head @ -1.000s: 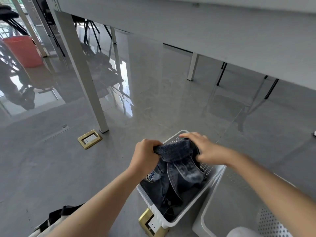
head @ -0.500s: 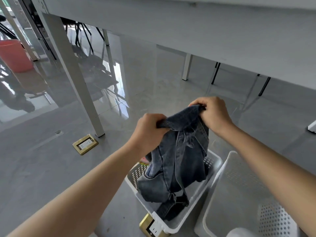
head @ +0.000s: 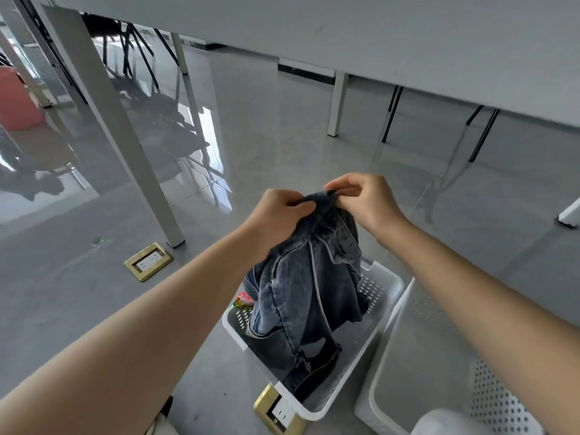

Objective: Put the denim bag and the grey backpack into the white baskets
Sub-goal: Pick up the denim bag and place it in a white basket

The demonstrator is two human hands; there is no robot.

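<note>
The denim bag (head: 310, 296) hangs upright from its top edge, its lower part and dark straps resting inside a white perforated basket (head: 381, 279) on the floor. My left hand (head: 279, 211) pinches the bag's top on the left. My right hand (head: 364, 199) pinches the same edge on the right, close beside the left. A second white basket (head: 405, 372) stands to the right, touching the first. The grey backpack is not in view.
A grey table (head: 408, 42) spans the top, with its white leg (head: 125, 146) at the left. Two brass floor sockets (head: 148, 261) (head: 276, 411) sit in the grey floor. A red bin (head: 17, 98) is far left. A colourful scrap (head: 244, 300) lies by the basket.
Both hands have lifted the denim bag up out of the basket, so it hangs stretched, and my hands have come closer together on its top edge.
</note>
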